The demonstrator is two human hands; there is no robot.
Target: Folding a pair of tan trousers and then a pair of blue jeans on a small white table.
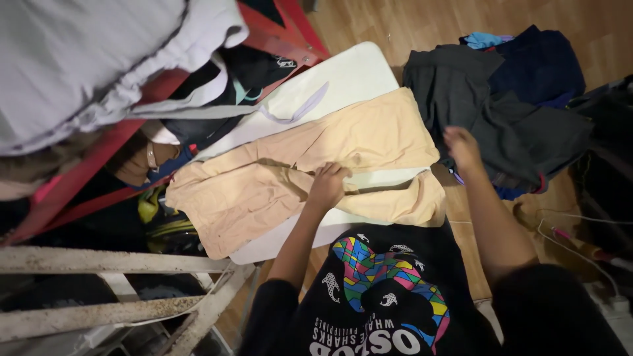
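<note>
White board (356,69) bears soft, light tan trousers (277,178), left hand (328,184) fisted at their crotch, best held at the waistband, right hand (461,146) loosely open beside dark clothes (501,112).

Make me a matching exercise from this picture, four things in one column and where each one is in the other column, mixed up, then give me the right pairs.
Things:
1. beige trousers
2. left hand
3. right hand
4. dark clothes pile

Places:
A. raised above the board's edge, beside the dark pile
B. heaped on the wooden floor
C. spread across the white ironing board
D. pressing on the middle of the trousers

Pairs: 1-C, 2-D, 3-A, 4-B
</note>
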